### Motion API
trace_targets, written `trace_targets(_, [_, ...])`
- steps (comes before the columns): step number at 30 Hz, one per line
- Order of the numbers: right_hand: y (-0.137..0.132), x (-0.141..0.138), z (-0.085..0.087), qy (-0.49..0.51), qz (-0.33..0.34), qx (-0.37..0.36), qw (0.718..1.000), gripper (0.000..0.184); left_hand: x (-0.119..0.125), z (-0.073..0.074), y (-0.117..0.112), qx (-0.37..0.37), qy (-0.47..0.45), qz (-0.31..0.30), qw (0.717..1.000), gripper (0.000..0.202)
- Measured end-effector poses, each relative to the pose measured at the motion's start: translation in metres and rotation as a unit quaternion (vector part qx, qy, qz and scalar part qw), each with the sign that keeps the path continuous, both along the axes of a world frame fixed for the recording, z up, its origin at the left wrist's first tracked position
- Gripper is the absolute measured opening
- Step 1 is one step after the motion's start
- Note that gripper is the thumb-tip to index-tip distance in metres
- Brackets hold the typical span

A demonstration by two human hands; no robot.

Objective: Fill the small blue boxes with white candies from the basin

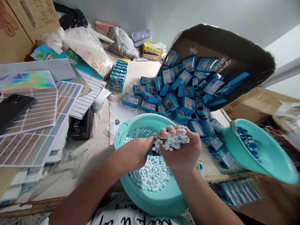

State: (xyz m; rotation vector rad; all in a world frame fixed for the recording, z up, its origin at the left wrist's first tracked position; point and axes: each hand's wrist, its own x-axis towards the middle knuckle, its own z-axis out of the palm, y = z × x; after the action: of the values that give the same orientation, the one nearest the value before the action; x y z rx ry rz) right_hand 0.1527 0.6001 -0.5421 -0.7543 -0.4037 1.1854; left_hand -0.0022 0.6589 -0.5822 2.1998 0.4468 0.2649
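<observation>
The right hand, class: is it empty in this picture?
No, the right hand is cupped around a pile of small pale tablets, held over the turquoise basin.

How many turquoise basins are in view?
2: the middle basin, beneath the left hand and right hand, holding white pieces; the far-right basin, holding shiny blue pieces. Others may be hidden.

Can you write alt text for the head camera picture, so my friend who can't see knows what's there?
A person's right grip is cupped full of pale tablets above a turquoise bowl holding more, while the left grip holds a small blue box beside them. Behind the bowl, other blue boxes are heaped in and before a tipped cardboard box.
</observation>
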Motion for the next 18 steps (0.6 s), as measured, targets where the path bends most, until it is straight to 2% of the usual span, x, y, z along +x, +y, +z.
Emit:
trace_targets(8, [0.0, -0.004, 0.004, -0.055, -0.008, 0.007, 0.998, 0.02, -0.001, 0.001, 0.0, 0.013, 0.022, 0.02, 0.999, 0.049])
trace_targets(18, [-0.002, -0.011, 0.012, -0.126, -0.02, 0.023, 0.992, 0.024, -0.001, -0.002, 0.0, -0.018, -0.012, 0.024, 0.999, 0.06])
